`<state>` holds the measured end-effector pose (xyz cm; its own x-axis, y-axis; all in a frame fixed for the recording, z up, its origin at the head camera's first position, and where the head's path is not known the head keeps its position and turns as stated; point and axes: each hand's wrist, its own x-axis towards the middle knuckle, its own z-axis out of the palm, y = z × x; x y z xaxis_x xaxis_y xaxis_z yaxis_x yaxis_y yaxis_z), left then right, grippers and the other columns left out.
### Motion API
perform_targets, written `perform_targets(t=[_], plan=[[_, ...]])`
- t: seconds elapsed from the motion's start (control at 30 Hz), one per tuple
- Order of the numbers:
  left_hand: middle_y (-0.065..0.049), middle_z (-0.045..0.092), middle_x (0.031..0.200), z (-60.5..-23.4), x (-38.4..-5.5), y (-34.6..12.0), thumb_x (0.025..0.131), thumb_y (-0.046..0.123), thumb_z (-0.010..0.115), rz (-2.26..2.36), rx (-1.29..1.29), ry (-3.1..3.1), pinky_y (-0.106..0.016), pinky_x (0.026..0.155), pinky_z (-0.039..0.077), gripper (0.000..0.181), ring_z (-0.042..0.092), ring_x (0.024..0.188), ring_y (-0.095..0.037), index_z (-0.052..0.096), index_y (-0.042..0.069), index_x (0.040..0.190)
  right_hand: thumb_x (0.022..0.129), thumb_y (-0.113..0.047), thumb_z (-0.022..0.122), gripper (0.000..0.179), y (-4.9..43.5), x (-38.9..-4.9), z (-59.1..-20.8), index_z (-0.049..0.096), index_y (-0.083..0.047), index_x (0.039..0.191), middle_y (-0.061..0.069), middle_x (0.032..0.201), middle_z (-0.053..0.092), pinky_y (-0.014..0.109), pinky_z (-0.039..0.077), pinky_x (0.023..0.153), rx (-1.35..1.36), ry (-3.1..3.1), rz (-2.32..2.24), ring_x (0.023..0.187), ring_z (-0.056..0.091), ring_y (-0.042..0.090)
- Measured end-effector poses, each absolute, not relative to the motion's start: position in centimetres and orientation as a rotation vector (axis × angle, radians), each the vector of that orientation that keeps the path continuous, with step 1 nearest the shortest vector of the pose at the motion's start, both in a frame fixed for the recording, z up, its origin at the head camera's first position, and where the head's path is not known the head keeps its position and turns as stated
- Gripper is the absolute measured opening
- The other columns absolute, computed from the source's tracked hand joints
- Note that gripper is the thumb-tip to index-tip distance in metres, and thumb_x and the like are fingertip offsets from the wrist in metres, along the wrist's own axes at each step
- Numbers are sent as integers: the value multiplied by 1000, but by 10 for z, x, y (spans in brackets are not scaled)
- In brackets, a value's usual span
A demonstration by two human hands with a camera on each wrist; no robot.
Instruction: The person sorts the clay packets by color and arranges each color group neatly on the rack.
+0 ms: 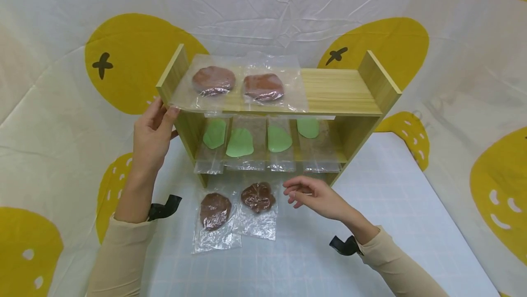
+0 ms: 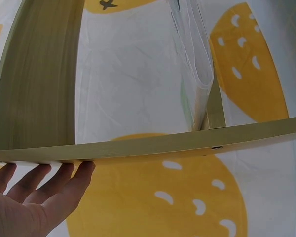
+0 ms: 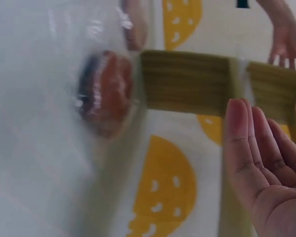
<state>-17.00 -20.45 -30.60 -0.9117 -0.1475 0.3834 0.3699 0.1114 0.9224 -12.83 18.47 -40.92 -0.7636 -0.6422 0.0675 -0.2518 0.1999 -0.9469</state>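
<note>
A small wooden shelf [image 1: 337,93] stands on the table. My left hand [image 1: 154,132] holds its left side panel near the upper board, fingers against the outer face [image 2: 44,207] and thumb at the front edge. Close to that thumb is the corner of a clear bag with a flat brown piece [image 1: 214,80]; another bagged brown piece [image 1: 263,87] lies beside it on top. My right hand [image 1: 314,196] hovers with relaxed fingers, holding nothing. It is nearest to a bagged dark brown lobed piece [image 1: 258,197] on the table, next to a rounder bagged one [image 1: 215,211].
On the lower board lie several clear bags with flat green pieces [image 1: 240,143], their ends hanging over the front edge. A patterned cloth [image 1: 263,18] hangs behind the shelf. The light checked tablecloth [image 1: 313,269] extends in front.
</note>
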Motion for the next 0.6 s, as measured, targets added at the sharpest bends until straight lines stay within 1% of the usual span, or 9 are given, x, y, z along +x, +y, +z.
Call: perform_targets(t=[0.1,0.17,0.3,0.37,0.47,0.6], plan=[[-2,51,148,-306,-170,-205,101,25,62,-1836,-212,-2028,-63,93,45,47,49,133,-30,52,32,147,105,-12,55,28,185,-130,-428,58,1,130,14,114,67,47,59,78,-782,2136,-1580,95,69,24],[-1,51,148,-306,-170,-205,101,27,61,-1821,-201,-2043,-63,93,45,47,49,133,-29,52,33,147,105,-12,55,29,186,-132,-438,58,1,130,15,115,67,48,59,78,-749,2133,-1591,95,69,27],[-1,51,148,-306,-170,-205,101,26,62,-1828,-201,-2040,-63,93,45,47,49,133,-29,52,32,147,104,-12,55,31,188,-136,-454,56,5,130,22,118,64,52,58,80,-673,2089,-1636,99,66,41],[-2,51,148,-306,-170,-204,101,26,62,-1839,-210,-2030,-63,93,45,47,49,133,-29,53,32,146,104,-13,55,33,188,-138,-461,56,5,131,27,120,62,52,58,81,-618,2074,-1644,100,65,45],[-3,51,148,-306,-170,-204,101,25,62,-1840,-216,-2026,-63,93,45,47,49,133,-30,53,31,146,105,-14,55,37,187,-142,-471,53,9,133,33,122,59,53,58,82,-535,2065,-1647,101,65,45],[-2,51,148,-306,-170,-204,101,26,61,-1817,-209,-2038,-63,93,45,47,49,133,-29,52,32,147,105,-13,53,40,185,-148,-483,48,14,134,35,121,58,53,58,80,-417,2042,-1675,100,65,46]])
